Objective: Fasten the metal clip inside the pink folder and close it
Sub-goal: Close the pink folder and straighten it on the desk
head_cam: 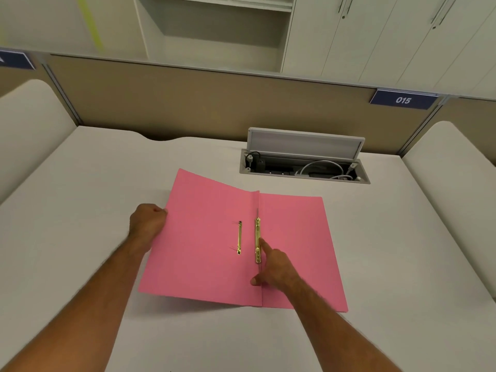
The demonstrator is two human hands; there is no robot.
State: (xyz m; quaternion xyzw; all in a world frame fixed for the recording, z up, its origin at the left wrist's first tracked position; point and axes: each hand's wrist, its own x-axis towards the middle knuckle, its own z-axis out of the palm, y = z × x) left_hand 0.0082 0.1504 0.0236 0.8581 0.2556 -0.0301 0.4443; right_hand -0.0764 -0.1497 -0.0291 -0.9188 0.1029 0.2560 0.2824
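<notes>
Pink folder [214,237] lies open; left hand [147,220] pinches its left cover, right hand [271,264] (forefinger out, holding nothing) presses the metal clip [257,240], which may spring loose.

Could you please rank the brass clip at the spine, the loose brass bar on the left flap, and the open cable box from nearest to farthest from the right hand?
1. Brass clip, touching the right hand.
2. Loose brass bar, left.
3. Cable box, beyond the folder.

Folder [214,237] lies open on the desk [80,183]; left hand [147,220] grips its left edge, right hand [273,264] fingers the clip [257,240].
</notes>
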